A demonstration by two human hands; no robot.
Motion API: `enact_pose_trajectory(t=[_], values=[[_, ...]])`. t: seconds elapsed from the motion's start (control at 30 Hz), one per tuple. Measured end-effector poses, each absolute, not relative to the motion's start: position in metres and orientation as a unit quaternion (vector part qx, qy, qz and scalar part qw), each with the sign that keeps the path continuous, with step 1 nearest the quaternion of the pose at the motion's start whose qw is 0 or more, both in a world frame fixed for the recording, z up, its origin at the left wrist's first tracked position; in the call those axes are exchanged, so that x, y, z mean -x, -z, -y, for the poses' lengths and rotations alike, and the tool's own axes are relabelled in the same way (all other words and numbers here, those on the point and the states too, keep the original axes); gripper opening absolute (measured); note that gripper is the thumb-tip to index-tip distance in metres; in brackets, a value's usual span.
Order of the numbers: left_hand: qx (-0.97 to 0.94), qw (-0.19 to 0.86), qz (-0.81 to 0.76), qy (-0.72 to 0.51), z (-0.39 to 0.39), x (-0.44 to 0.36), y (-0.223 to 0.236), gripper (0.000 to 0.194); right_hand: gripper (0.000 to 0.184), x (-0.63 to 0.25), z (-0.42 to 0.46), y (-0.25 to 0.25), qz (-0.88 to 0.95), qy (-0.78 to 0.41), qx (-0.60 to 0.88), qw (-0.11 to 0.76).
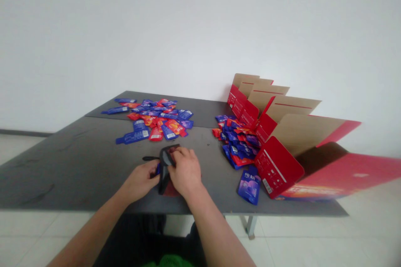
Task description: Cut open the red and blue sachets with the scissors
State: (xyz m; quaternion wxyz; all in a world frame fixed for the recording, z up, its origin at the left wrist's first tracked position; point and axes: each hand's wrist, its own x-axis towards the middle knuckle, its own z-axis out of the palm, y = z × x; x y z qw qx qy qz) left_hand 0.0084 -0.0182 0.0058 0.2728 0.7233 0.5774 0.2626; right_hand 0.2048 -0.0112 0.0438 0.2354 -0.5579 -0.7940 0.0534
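Near the front of the dark table, my left hand [141, 180] has its fingers closed at the left side of a black handheld device [163, 171] with a loop strap. A bit of blue, seemingly a pouch [157, 170], shows by its fingertips. My right hand [185, 170] is wrapped over the device's right side, gripping it. Under that hand lies a reddish-brown flat piece [171, 187], mostly covered. Just what sits inside the device is hidden. Beyond my hands spreads a loose pile of flat blue and red pouches [156, 113].
To the right, a heap of fuller blue and red pouches [236, 139] leans against a row of open red cardboard boxes [278, 167]. A single blue pouch [249, 185] lies by the nearest box. The table [78, 167] ends at a white wall.
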Motion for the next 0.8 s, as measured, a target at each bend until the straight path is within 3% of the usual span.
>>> enact_pose_trajectory(t=[0.1,0.33,0.47,0.6,0.8], values=[[-0.725,0.259,-0.589,-0.245,0.018,-0.009,-0.008,0.028,0.024,-0.192,0.015,-0.032,0.800,-0.070,0.560,0.203],[-0.727,0.279,-0.560,-0.282,0.021,-0.010,-0.009,0.043,0.024,-0.235,0.002,-0.034,0.729,-0.014,0.663,0.170],[-0.737,0.266,-0.564,-0.260,0.018,-0.007,-0.006,0.027,0.024,-0.206,0.017,-0.035,0.779,-0.040,0.582,0.232],[-0.745,0.226,-0.584,-0.229,0.019,-0.008,-0.007,0.021,0.025,-0.197,0.024,-0.024,0.787,-0.053,0.579,0.204],[-0.746,0.260,-0.544,-0.283,0.022,-0.007,-0.006,0.040,0.023,-0.223,0.006,-0.039,0.739,-0.030,0.651,0.172]])
